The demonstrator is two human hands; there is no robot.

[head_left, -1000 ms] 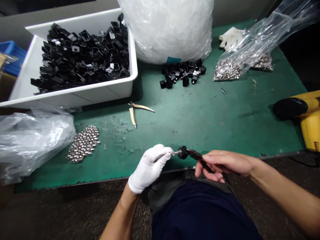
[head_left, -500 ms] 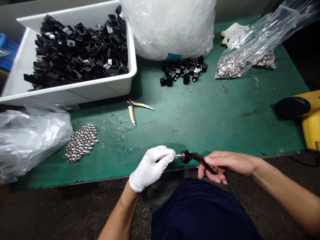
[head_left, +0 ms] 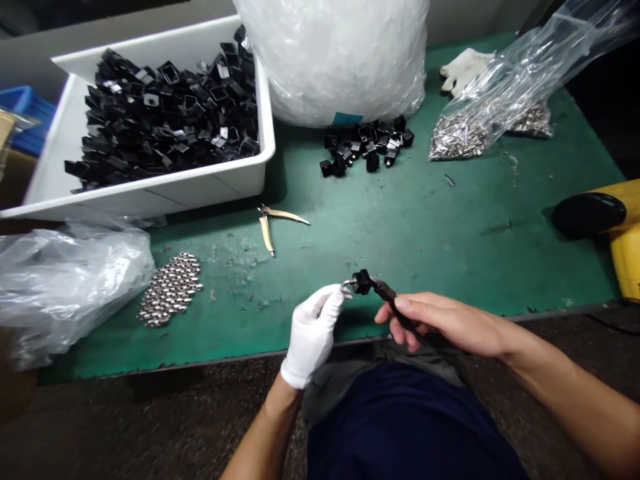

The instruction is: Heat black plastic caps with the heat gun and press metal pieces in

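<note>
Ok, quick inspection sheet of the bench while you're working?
Surface: green bench mat, worn and scuffed.
Job's things: black plastic fitting with a metal pin, held between the hands; loose metal fasteners nearby.
Clutter: white tub of black fittings, pliers, plastic bag.
Hands: gloved left hand pinching at the metal end; bare right hand gripping the dark stem.
Cables: thin dark cable at lower right.
Surroundings: yellow power tool, blue crate.

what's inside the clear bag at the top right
The clear bag holds a heap of small silver metal parts; glare on the plastic hides their exact shape.
</note>
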